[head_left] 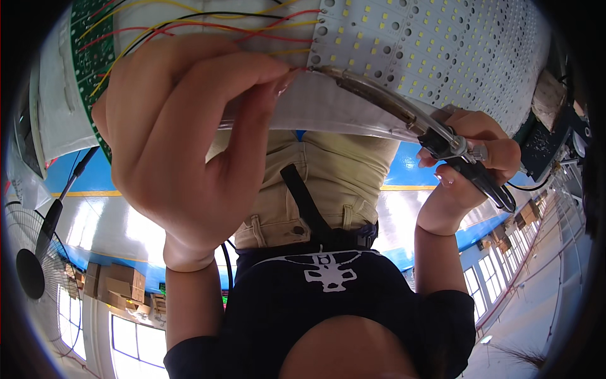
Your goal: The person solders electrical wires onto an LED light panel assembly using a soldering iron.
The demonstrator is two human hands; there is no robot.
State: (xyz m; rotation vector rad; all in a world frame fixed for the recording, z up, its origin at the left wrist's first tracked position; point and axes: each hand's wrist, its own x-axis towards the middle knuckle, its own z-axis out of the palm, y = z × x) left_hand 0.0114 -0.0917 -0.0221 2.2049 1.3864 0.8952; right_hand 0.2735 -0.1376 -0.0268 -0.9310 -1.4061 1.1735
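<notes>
My left hand (183,145) fills the left of the view, its thumb and fingertips pinched together at the edge of a white LED panel (435,50), where red and yellow wires (208,25) end. My right hand (473,158) grips the black handle of a soldering iron (404,110). The iron's long metal shaft runs up and left, and its tip meets the wire ends beside my left fingertips. The panel is dotted with several small yellow chips. A green circuit board (95,50) lies at the top left, with the wires running across it.
My own torso, in a black shirt and beige trousers (315,189), is below the hands. A black standing fan (31,265) and cardboard boxes (120,284) are at the left. A dark device with cables (549,145) sits at the right, with windows beyond it.
</notes>
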